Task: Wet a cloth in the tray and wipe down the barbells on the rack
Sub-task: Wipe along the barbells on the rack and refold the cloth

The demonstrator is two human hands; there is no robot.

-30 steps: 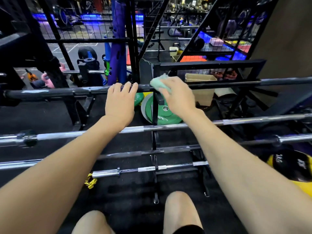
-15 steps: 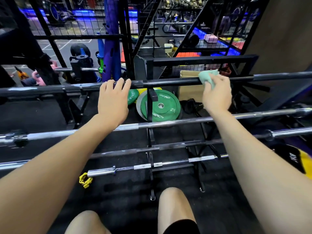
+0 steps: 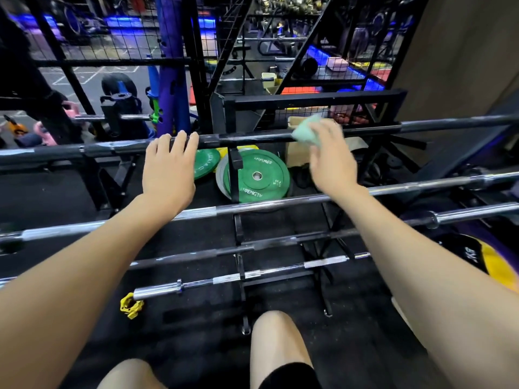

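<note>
One pale green cloth [image 3: 306,131] sat bunched on the top black barbell [image 3: 252,137], right of centre in the frame, pressed there under the fingertips of the right hand [image 3: 330,161]. The cloth showed mostly past and to the left of those fingers, which curled over it against the bar; motion blur hid exactly how they lay. That barbell ran nearly level across the whole frame, left edge to right edge, rising slightly toward the right. The left hand [image 3: 168,168] rested on the same bar left of centre, fingers together and hooked over its top, well apart from the cloth.

Below it, closer to the camera, a chrome barbell [image 3: 266,204] crossed the frame along much the same line, passing under both forearms, with further bars on the rack [image 3: 238,240] lower down. Green weight plates [image 3: 257,175] leaned upright on the floor between the two hands, behind the rack's centre post. A cardboard box [image 3: 297,155] stood just right of the plates; its contents could not be seen. A yellow collar clip [image 3: 130,306] lay on the dark floor at lower left.
</note>
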